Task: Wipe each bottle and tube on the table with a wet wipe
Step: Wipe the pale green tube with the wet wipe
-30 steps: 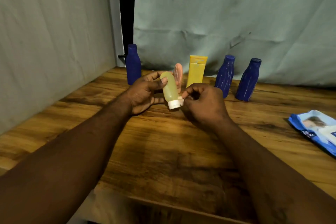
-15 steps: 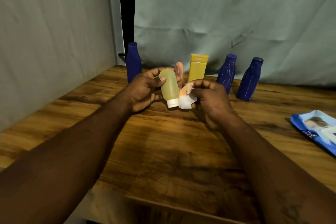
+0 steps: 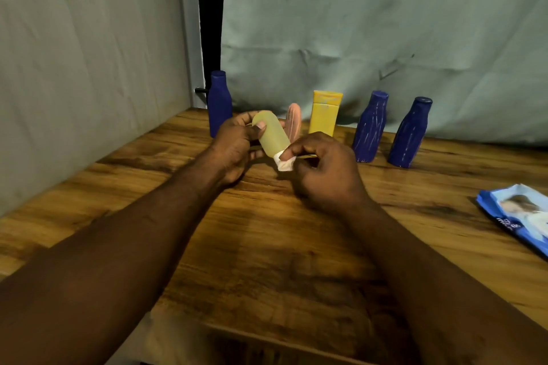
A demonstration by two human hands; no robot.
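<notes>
My left hand (image 3: 234,147) grips a pale yellow-green bottle (image 3: 271,135), tilted with its cap end down to the right, above the wooden table (image 3: 267,246). My right hand (image 3: 324,169) pinches a small white wet wipe (image 3: 285,163) against the bottle's cap end; the cap is hidden by the wipe and fingers. Along the back stand a blue bottle (image 3: 219,104) at the left, a pink tube (image 3: 294,123), a yellow tube (image 3: 325,112) and two more blue bottles (image 3: 370,127) (image 3: 410,132).
A blue pack of wet wipes (image 3: 519,216) lies flat at the table's right edge. Grey cloth hangs behind the table and along its left side. The table's front edge runs below my forearms.
The bottle has tilted so its cap end points down to the right. My right hand has bunched the wipe and closed it over the cap end, where earlier the wipe hung loose beside it.
</notes>
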